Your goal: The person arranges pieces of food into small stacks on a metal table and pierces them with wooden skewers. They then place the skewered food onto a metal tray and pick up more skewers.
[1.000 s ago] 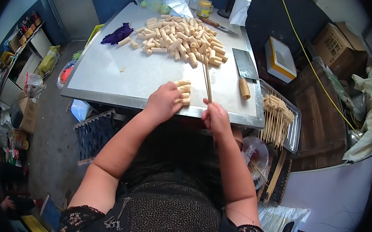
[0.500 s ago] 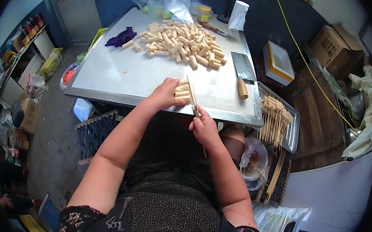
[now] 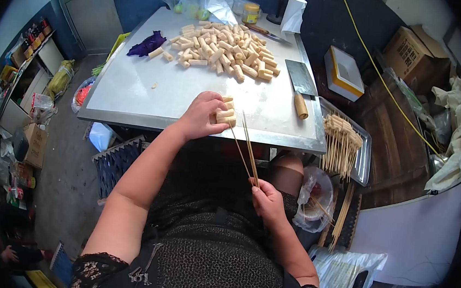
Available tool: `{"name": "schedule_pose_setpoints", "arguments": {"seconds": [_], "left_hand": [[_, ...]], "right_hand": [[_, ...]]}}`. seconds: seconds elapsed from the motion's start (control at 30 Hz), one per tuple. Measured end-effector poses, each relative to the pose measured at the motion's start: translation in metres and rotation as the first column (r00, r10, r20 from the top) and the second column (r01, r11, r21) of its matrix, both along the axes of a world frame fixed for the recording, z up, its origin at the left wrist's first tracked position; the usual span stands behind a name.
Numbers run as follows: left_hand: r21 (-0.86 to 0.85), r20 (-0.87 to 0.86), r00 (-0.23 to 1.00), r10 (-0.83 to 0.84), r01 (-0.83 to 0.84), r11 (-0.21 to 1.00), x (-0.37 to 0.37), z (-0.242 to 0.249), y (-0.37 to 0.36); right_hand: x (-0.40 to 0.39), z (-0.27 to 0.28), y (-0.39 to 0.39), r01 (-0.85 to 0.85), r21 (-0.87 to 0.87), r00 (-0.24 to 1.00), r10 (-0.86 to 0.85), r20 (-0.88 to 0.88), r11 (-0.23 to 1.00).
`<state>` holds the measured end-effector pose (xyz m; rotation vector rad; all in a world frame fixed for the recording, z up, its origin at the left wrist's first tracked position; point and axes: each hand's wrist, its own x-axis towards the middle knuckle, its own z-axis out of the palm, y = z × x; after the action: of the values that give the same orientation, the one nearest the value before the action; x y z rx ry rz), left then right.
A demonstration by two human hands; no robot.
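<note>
Near the table's front edge, my left hand (image 3: 204, 115) is closed around a few short pale rolls (image 3: 226, 116) lying side by side. My right hand (image 3: 266, 197), lower and to the right, pinches several thin wooden skewers (image 3: 249, 154). One skewer slants up to the held rolls; the others point up beside them, apart from the rolls. Whether that one skewer's tip is inside a roll is too small to tell. Farther back on the white table (image 3: 131, 88) is a big pile of similar rolls (image 3: 225, 47).
A cleaver (image 3: 301, 79) lies at the table's right side, a knife (image 3: 270, 34) behind the pile. A purple cloth (image 3: 147, 44) is at the left. Skewered rolls (image 3: 342, 134) rest on a metal tray (image 3: 361, 169) at the right. Part of another person (image 3: 10, 253) shows at lower left.
My right hand has moved down and right, away from the rolls, with the skewers now fanned apart. My left hand has shifted slightly and still holds the rolls.
</note>
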<state>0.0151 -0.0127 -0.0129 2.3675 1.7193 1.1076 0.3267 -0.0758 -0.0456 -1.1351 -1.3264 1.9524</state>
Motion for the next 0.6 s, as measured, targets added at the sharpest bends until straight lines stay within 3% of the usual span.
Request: {"name": "schedule_pose_setpoints", "arguments": {"seconds": [0.1, 0.43, 0.6], "left_hand": [[-0.058, 0.124, 0.992, 0.034, -0.027, 0.998, 0.0, -0.014, 0.01], [-0.045, 0.171, 0.984, 0.047, -0.039, 0.998, -0.001, -0.024, 0.012], [-0.028, 0.191, 0.981, 0.032, -0.027, 0.999, -0.001, -0.025, 0.013]], "right_hand": [[-0.008, 0.002, -0.002, 0.068, 0.009, 0.998, -0.068, -0.001, 0.998], [-0.011, -0.012, 0.003, 0.103, 0.003, 0.995, -0.103, 0.014, 0.995], [-0.015, 0.013, 0.002, 0.107, -0.143, 0.993, -0.097, 0.072, 0.984]]}}
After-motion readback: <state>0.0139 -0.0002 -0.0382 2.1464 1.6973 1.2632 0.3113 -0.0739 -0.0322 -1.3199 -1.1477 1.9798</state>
